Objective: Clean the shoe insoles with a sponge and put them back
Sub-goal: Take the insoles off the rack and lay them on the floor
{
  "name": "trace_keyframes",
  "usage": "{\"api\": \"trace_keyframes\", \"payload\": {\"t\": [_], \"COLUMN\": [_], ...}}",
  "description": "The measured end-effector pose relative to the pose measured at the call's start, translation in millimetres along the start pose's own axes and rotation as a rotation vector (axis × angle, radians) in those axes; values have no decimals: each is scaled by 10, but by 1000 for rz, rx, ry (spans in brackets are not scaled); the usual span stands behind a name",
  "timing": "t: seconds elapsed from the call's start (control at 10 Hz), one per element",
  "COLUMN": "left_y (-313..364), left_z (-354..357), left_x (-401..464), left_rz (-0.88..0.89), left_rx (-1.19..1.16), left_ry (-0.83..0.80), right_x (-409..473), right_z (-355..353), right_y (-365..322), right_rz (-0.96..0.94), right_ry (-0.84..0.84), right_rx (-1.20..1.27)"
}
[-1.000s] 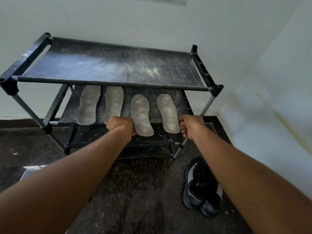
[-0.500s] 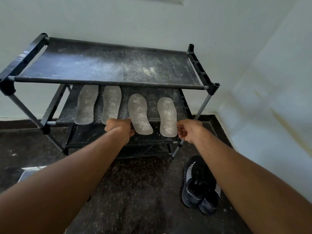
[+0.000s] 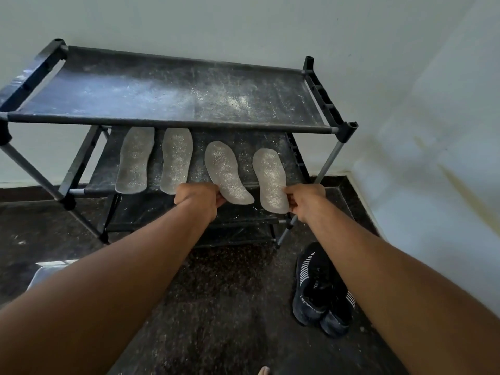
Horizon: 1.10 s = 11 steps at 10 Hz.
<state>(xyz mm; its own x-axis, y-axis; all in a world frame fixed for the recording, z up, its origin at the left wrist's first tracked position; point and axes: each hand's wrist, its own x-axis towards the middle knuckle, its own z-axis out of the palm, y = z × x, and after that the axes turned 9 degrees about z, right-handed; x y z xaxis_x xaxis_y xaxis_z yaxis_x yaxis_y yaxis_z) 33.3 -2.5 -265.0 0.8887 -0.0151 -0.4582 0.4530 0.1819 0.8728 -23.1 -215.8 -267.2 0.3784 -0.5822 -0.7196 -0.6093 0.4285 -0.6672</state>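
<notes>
Several grey insoles dusted with pale powder lie side by side on the middle shelf (image 3: pixel 243 142) of a black shoe rack. My left hand (image 3: pixel 198 197) grips the near end of the third insole (image 3: pixel 226 173), which sticks out past the shelf's front bar. My right hand (image 3: pixel 304 198) pinches the near edge of the rightmost insole (image 3: pixel 270 181), also hanging over the front. The two left insoles (image 3: pixel 134 163) (image 3: pixel 176 162) lie untouched. No sponge is in view.
The rack's top shelf (image 3: pixel 167 96) is dusty and overhangs the insoles. A pair of black shoes (image 3: pixel 322 290) stands on the dark floor at the right, near the white wall. A pale container corner (image 3: pixel 44 274) shows at the lower left.
Both hands have drawn the two right insoles a little toward me over the shelf's front bar. The right hand has closed on the rightmost insole's edge.
</notes>
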Motion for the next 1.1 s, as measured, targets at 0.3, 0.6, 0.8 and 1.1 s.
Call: {"api": "trace_keyframes", "payload": {"t": [0.3,0.6,0.8,1.1], "left_y": [24,39,46,-444], "left_z": [-126,-56,-152,-411], "left_x": [-161,-155,-355,-748], "left_rz": [-98,-96,-75,-58], "left_rx": [45,60,82,58], "left_ry": [159,99,106,54], "right_x": [-136,-180,-301,-493], "right_z": [-177,-179,-268,-563], "right_y": [82,47,195,702], "right_rz": [20,18,-31,-114], "right_ry": [-78,-57,-34,-115], "right_rx": [29,40,70,101]}}
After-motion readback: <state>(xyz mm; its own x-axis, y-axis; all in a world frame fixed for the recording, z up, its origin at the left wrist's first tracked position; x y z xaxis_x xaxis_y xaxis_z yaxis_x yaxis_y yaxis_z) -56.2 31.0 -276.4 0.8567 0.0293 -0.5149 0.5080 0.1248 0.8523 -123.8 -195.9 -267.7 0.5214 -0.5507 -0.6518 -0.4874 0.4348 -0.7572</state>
